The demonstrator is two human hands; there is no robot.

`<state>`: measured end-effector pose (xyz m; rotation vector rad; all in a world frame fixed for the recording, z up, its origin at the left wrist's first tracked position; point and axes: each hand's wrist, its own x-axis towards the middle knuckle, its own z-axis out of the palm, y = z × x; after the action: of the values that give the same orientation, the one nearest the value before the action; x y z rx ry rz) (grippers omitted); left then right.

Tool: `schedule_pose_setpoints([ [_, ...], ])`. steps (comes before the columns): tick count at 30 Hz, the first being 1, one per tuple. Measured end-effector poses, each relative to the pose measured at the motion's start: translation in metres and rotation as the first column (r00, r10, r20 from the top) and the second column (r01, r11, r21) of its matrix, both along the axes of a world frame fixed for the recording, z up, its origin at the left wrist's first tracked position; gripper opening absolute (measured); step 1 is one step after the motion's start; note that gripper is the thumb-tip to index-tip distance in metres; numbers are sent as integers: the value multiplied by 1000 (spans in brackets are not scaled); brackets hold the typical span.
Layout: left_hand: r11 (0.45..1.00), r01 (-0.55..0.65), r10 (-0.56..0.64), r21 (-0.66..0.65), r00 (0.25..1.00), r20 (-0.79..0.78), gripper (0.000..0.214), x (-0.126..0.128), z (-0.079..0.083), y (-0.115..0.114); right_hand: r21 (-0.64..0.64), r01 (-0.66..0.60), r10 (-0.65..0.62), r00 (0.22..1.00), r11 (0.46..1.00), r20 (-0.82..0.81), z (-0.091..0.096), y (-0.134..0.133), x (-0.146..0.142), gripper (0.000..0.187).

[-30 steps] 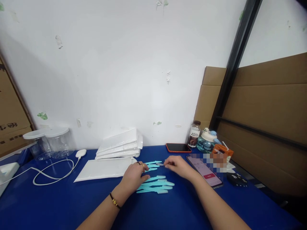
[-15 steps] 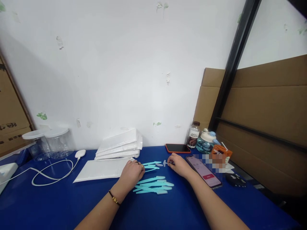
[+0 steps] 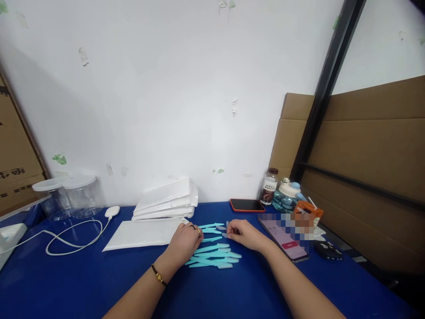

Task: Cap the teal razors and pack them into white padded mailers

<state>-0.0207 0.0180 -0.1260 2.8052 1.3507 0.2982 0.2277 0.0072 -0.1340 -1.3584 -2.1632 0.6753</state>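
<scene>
1. Slim turquoise sticks (image 3: 215,255) lie on the blue tabletop (image 3: 259,288) between the two hands. The nearer ones form an overlapping bundle, with paler, broader ends toward the right; a smaller group lies beyond it, with a single stick between. I can read no marking on them.
2. Small pale pieces (image 3: 221,228) sit at the right ends of the farther sticks, also without legible print.
3. The left hand (image 3: 186,239) rests over the left ends of the farther sticks, fingers curled and close together; whether they pinch a stick is hidden. It wears a ring and a dark bracelet.
4. The right hand (image 3: 245,232) has bent fingers, their tips right beside the pale pieces; I cannot tell whether thumb and forefinger grip one.
5. White envelopes (image 3: 142,234) lie left of the sticks, more stacked behind, with no readable print.
6. Right of the right hand, a lit phone (image 3: 284,239) shows blurred digits and a red button; its wording is illegible.
7. A brown-capped bottle (image 3: 268,186) bears a white label with dark characters, too small to read.
8. The orange carton (image 3: 300,208) shows a white "N", the rest of its lettering unclear and partly pixelated.
9. At far left, a cardboard box (image 3: 16,150) carries black printed characters, blurred and partly cut off.
</scene>
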Motion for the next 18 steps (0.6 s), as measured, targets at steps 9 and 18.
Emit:
schedule_pose_setpoints([
  [9, 976, 57, 18, -212, 942, 335, 37, 0, 4, -8, 199, 66, -25, 979, 978, -202, 18, -10, -6, 15],
  [18, 947, 117, -4, -301, 936, 353, 51, -1, 6, -8, 242, 82, -2, 950, 967, -312, 24, -14, -11, 18],
])
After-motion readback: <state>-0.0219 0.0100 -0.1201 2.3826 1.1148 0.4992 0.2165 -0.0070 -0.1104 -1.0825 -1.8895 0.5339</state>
